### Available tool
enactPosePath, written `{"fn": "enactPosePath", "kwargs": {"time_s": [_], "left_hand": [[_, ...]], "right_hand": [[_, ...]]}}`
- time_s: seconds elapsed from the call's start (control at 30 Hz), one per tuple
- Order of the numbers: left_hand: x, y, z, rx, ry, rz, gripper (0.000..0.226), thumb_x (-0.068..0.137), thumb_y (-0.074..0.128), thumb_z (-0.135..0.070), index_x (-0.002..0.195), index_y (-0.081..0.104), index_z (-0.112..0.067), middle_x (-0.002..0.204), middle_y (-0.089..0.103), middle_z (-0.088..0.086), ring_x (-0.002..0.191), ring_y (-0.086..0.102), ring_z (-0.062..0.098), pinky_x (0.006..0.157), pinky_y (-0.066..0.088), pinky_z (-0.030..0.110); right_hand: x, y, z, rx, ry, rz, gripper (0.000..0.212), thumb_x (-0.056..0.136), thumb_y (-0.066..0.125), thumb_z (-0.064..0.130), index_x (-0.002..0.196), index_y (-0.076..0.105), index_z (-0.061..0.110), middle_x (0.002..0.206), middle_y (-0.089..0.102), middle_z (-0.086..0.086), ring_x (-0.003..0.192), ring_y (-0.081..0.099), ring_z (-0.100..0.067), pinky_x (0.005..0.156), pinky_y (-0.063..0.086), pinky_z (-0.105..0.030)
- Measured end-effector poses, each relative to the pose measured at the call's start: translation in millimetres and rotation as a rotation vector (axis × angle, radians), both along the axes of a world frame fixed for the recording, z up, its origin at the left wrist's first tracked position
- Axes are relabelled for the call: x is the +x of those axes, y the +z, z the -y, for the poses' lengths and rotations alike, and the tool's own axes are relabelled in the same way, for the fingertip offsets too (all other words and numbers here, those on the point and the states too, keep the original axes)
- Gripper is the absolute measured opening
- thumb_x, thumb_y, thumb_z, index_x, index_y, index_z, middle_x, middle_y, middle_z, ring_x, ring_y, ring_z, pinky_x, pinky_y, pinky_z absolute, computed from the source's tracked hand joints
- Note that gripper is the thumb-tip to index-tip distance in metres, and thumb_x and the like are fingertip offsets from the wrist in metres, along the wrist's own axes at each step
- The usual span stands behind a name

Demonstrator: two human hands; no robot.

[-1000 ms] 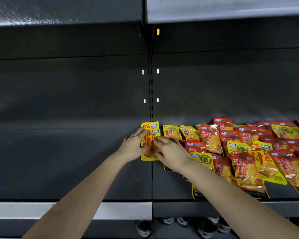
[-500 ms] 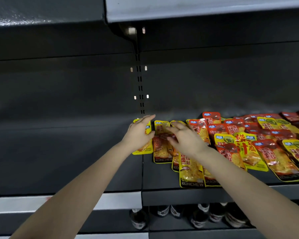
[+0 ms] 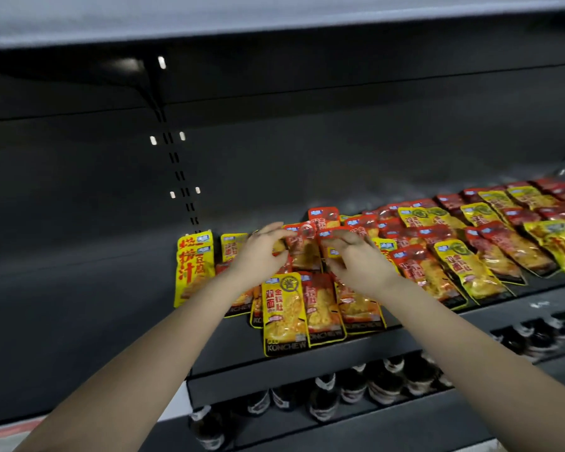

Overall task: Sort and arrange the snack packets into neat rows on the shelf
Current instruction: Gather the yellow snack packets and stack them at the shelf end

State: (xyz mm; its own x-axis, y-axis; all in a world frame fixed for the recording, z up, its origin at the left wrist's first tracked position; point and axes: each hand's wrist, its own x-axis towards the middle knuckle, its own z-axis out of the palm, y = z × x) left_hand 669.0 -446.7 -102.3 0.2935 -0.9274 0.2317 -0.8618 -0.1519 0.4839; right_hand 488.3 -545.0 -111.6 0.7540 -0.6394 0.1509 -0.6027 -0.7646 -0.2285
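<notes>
The glossy flat snack packets [image 3: 444,262], yellow and red foil pouches printed with bold characters and a black band at the foot, lay overlapping on the dark grey metal shelf [image 3: 274,367]. All of them were to the right of the slotted black upright strip [image 3: 180,174] in the back wall. A tall yellow packet [image 3: 194,265] sat directly below that strip. Further right of the strip, my left hand [image 3: 258,256] arched with fingers spread, tips on a red packet [image 3: 302,246]. My right hand [image 3: 359,265] bent its fingers over the neighbouring red pouch [image 3: 327,239]. Through the blur I could not tell whether either hand pinched anything. Half a second earlier the left hand had covered the yellow packet below the strip. It had since moved right, leaving that packet bare, and the right hand had moved further right of the strip.
</notes>
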Motion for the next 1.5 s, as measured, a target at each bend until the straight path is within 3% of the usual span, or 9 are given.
{"fn": "enactPosePath", "kwargs": {"time_s": [0.13, 0.4, 0.6, 0.67, 0.77, 0.93, 1.07, 1.23, 1.5], "left_hand": [[-23, 1, 22, -0.015, -0.072, -0.017, 0.038, 0.090, 0.058, -0.012, 0.125, 0.059, -0.024, 0.145, 0.041, -0.001, 0.131, 0.043, 0.018, 0.106, 0.027, 0.022], [-69, -1, 69, 0.013, -0.195, 0.010, 0.040, 0.088, 0.060, -0.012, 0.127, 0.058, -0.024, 0.142, 0.044, 0.000, 0.131, 0.041, 0.018, 0.109, 0.029, 0.029], [-93, -3, 92, 0.036, -0.227, -0.007, 0.038, 0.091, 0.056, -0.016, 0.128, 0.056, -0.024, 0.139, 0.048, -0.001, 0.127, 0.045, 0.017, 0.103, 0.033, 0.025], [-97, -2, 97, 0.061, -0.227, -0.008, 0.039, 0.093, 0.054, -0.017, 0.131, 0.053, -0.026, 0.141, 0.047, -0.001, 0.119, 0.050, 0.017, 0.098, 0.037, 0.025], [-100, -4, 103, 0.096, -0.214, -0.012, 0.041, 0.093, 0.055, -0.018, 0.133, 0.049, -0.027, 0.141, 0.048, 0.000, 0.093, 0.054, 0.014, 0.087, 0.045, 0.027], [-103, -6, 112, 0.097, -0.183, -0.017, 0.045, 0.090, 0.059, -0.015, 0.133, 0.050, -0.025, 0.139, 0.048, 0.003, 0.124, 0.047, 0.020, 0.097, 0.037, 0.025], [-103, -11, 114, 0.092, -0.161, -0.019, 0.043, 0.089, 0.061, -0.014, 0.130, 0.053, -0.024, 0.133, 0.047, 0.005, 0.118, 0.050, 0.021, 0.098, 0.040, 0.029], [-105, -16, 117, 0.078, -0.158, -0.024, 0.040, 0.088, 0.061, -0.012, 0.126, 0.055, -0.022, 0.114, 0.049, 0.001, 0.095, 0.049, 0.010, 0.084, 0.037, 0.017], [-108, -15, 124, 0.053, -0.132, -0.036, 0.037, 0.088, 0.062, -0.008, 0.122, 0.058, -0.022, 0.101, 0.051, -0.001, 0.091, 0.050, 0.012, 0.078, 0.037, 0.021]], "right_hand": [[-26, 1, 12, 0.022, -0.049, 0.013, 0.045, 0.095, 0.045, 0.031, 0.140, 0.040, 0.026, 0.149, 0.030, 0.002, 0.138, 0.028, -0.018, 0.117, 0.011, -0.046], [-74, 0, 38, 0.012, -0.160, 0.005, 0.047, 0.094, 0.046, 0.032, 0.140, 0.039, 0.027, 0.148, 0.032, -0.001, 0.139, 0.026, -0.021, 0.116, 0.015, -0.046], [-97, -3, 53, 0.010, -0.178, 0.008, 0.047, 0.095, 0.044, 0.034, 0.141, 0.037, 0.026, 0.150, 0.029, 0.003, 0.140, 0.024, -0.016, 0.116, 0.012, -0.046], [-100, -3, 57, 0.008, -0.176, -0.001, 0.048, 0.096, 0.044, 0.036, 0.142, 0.036, 0.025, 0.151, 0.028, 0.004, 0.139, 0.025, -0.016, 0.116, 0.010, -0.045], [-102, -1, 62, 0.001, -0.153, -0.009, 0.053, 0.094, 0.047, 0.041, 0.143, 0.034, 0.026, 0.151, 0.028, 0.004, 0.139, 0.025, -0.017, 0.117, 0.010, -0.046], [-101, -2, 68, 0.015, -0.075, -0.052, 0.066, 0.086, 0.055, 0.050, 0.144, 0.031, 0.029, 0.152, 0.025, 0.006, 0.142, 0.016, -0.015, 0.117, 0.008, -0.048], [-98, -6, 72, 0.040, -0.047, -0.040, 0.067, 0.086, 0.056, 0.050, 0.144, 0.031, 0.028, 0.151, 0.027, 0.006, 0.143, 0.014, -0.014, 0.116, 0.009, -0.048], [-98, -11, 74, 0.048, -0.029, -0.046, 0.063, 0.088, 0.053, 0.050, 0.142, 0.035, 0.026, 0.149, 0.033, 0.006, 0.143, 0.016, -0.015, 0.116, 0.008, -0.047], [-99, -12, 74, 0.051, -0.019, -0.043, 0.060, 0.089, 0.051, 0.050, 0.142, 0.034, 0.026, 0.150, 0.033, 0.003, 0.144, 0.013, -0.015, 0.116, 0.006, -0.046]]}}
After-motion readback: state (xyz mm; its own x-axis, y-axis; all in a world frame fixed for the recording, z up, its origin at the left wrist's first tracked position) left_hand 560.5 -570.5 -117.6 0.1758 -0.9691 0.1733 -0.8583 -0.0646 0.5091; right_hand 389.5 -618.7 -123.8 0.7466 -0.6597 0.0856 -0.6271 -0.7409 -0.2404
